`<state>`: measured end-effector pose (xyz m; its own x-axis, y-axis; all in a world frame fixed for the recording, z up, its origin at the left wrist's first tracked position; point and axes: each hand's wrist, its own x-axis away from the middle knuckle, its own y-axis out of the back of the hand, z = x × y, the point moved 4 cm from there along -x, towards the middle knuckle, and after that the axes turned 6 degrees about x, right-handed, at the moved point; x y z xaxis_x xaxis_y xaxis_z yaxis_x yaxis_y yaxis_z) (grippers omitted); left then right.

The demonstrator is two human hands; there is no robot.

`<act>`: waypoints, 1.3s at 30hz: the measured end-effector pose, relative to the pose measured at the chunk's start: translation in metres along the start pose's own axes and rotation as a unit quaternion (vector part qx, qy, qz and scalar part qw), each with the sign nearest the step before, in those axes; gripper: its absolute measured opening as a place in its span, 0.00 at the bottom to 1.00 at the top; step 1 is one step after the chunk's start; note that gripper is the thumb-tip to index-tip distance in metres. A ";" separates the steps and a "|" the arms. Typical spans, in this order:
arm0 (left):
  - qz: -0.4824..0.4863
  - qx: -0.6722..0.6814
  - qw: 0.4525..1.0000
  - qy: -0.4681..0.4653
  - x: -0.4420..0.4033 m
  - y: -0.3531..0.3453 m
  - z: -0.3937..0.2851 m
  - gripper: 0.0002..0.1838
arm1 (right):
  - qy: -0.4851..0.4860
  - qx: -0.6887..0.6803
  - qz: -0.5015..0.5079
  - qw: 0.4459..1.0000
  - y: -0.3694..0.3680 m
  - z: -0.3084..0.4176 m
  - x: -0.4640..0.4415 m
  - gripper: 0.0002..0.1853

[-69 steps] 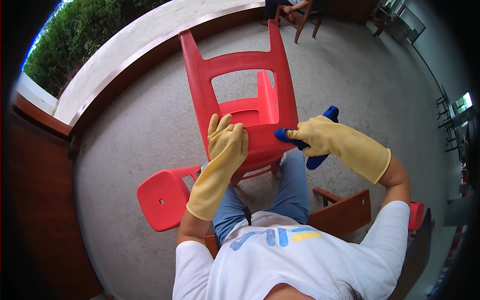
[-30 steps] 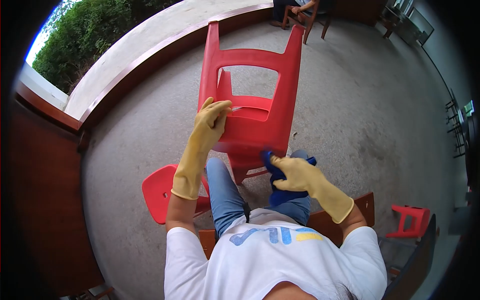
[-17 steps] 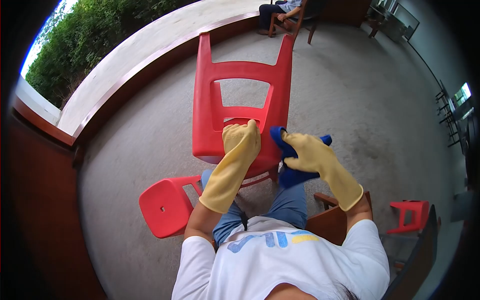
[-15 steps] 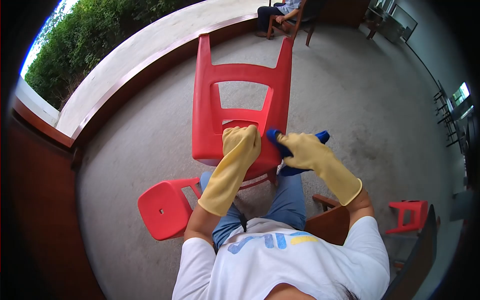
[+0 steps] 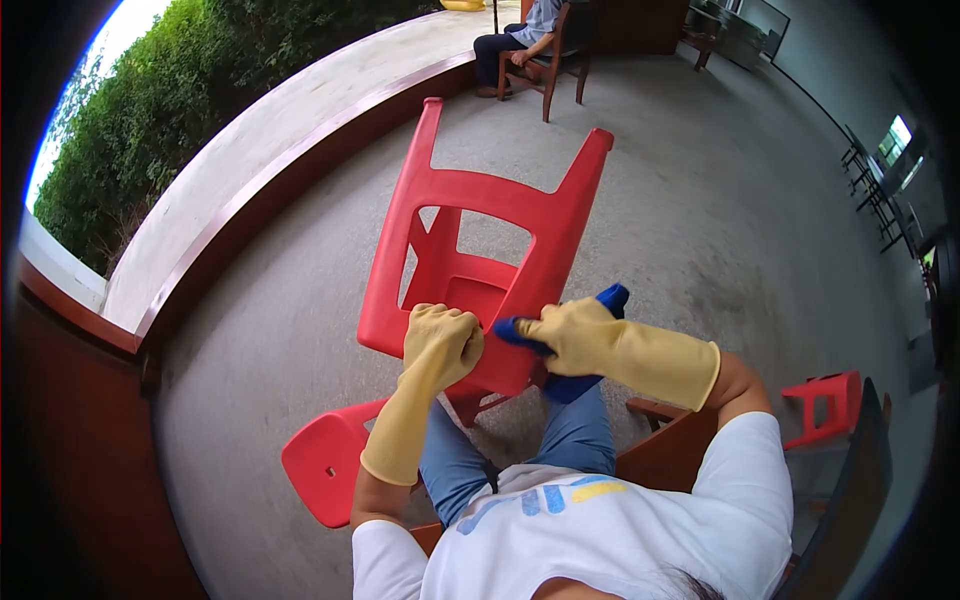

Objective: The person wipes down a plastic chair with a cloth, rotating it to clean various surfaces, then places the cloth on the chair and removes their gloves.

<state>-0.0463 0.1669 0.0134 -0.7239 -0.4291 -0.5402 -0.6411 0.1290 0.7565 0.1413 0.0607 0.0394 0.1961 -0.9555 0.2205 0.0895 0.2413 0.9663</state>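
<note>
A red plastic stool (image 5: 480, 192) is held tilted in front of my legs, its legs pointing away from me. My left hand (image 5: 440, 340), in a yellow rubber glove, is closed at the seat end of this stool; its fingertips are hidden. In my right hand (image 5: 578, 338), also gloved, a blue cloth (image 5: 574, 388) is bunched, with one end near the stool's right side. The cloth's folds hang below the glove and stick out above it.
A second red stool (image 5: 325, 468) stands at my left knee, and another red stool (image 5: 828, 408) is off to the right. Ahead, a person (image 5: 530, 35) sits on a wooden chair (image 5: 568, 55). A low ledge (image 5: 300, 120) curves along the left.
The held stool has come closer to me and tilted, its legs swinging rightward and showing more of its inside. Both hands have moved lower and slightly left in view.
</note>
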 end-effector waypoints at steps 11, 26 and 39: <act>0.015 0.009 1.000 -0.001 -0.003 0.000 0.004 0.07 | -0.255 -0.003 -0.158 0.954 0.035 -0.130 -0.034 0.46; 0.024 0.067 0.997 -0.024 0.000 0.012 0.020 0.05 | -0.061 -0.008 -0.096 0.993 -0.024 0.009 0.004 0.45; 0.041 0.106 0.993 -0.032 -0.003 0.029 0.055 0.07 | -0.253 -0.124 -0.169 0.944 0.044 -0.110 -0.035 0.48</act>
<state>-0.0763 0.2206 0.0166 -0.7866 -0.3531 -0.5066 -0.6131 0.3491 0.7087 0.2463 0.1231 0.0593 -0.3701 -0.9290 0.0002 0.3026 -0.1204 0.9455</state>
